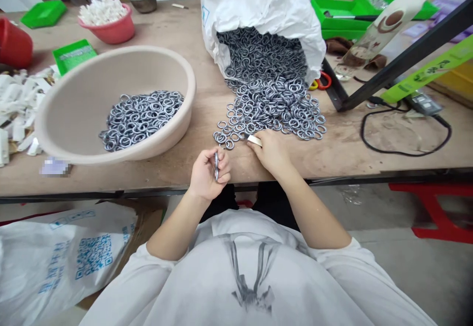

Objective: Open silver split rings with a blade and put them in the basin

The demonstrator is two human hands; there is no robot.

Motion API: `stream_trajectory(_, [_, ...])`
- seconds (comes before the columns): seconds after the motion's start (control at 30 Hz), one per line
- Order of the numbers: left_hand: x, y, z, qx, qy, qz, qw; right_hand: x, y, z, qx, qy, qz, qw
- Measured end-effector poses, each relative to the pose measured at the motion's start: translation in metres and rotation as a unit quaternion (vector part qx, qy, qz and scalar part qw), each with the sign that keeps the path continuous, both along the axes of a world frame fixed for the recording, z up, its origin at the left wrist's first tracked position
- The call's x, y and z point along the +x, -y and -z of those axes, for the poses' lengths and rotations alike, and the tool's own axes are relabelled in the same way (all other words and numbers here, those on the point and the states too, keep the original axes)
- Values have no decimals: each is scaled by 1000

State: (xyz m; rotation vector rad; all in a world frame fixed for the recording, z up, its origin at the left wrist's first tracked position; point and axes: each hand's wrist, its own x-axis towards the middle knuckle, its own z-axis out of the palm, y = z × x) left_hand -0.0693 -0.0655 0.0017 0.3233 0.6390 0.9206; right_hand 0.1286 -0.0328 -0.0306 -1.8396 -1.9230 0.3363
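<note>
Pinched in my left hand [211, 173] is a grey ring [216, 165], seen nearly edge-on above the table's front edge. My right hand [272, 153] is closed around a small tool with a white handle [254, 141] and a dark tip, at the near edge of a heap of loose grey rings [273, 109]. The heap spills from the mouth of a white sack [258, 0] lying on its side. To the left, a large beige basin [70, 104] is tilted toward me, with many similar rings [144, 119] gathered in its lower right part.
White pieces [22, 104] lie at the far left near a red bucket [15, 42]. Behind the basin are a red bowl [111, 30] of white parts and green trays [74, 55]. At right stand a black metal bar [399, 52], a bottle [388, 25] and a looping cable [406, 154].
</note>
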Motion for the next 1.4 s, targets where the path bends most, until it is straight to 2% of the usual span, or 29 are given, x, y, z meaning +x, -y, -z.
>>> stream_trajectory(0.1, [-4,-2,-1,-30,28,-14,999,-2,1,0,-4,-27,12,1000])
stream_trajectory(0.17, [-1,-2,-2,-39,14,-19,999,-1,6,0,4,-125,4,992])
stream_trajectory(0.23, [5,0,-1,-30,-23,-21,999,-2,14,-1,6,-266,-23,964])
stream_trajectory(0.3, [15,4,2,3,-71,-19,997,-7,25,-2,-1,-391,-51,919])
stream_trajectory(0.37, [27,10,7,50,-105,-8,993,-18,37,-3,1,-458,-54,887])
stream_trajectory(0.4, [32,13,9,74,-115,-3,991,-24,43,-2,8,-470,-45,881])
stream_trajectory(0.5, [44,20,13,123,-122,-8,985,-43,59,3,54,-443,3,895])
stream_trajectory(0.6, [47,21,13,130,-113,-34,984,-54,69,9,101,-396,21,912])
stream_trajectory(0.7, [43,18,11,121,-92,-13,988,-52,73,9,133,-393,5,910])
stream_trajectory(0.77, [38,17,9,125,-82,14,989,-45,72,3,131,-401,-13,907])
stream_trajectory(0.93, [33,18,6,137,-82,52,986,-29,66,-10,145,-380,-104,908])
stream_trajectory(1.03, [34,21,6,136,-78,90,983,-28,62,-9,164,-399,-109,895])
stream_trajectory(1.13, [34,23,5,139,-86,90,982,-27,60,-8,145,-416,-76,894])
stream_trajectory(1.23, [34,23,4,126,-85,71,986,-22,63,-11,140,-370,-61,916])
stream_trajectory(1.33, [35,22,4,105,-81,43,990,-20,70,-18,158,-267,-110,944])
stream_trajectory(1.4, [36,21,4,96,-82,37,991,-21,75,-21,168,-214,-130,954])
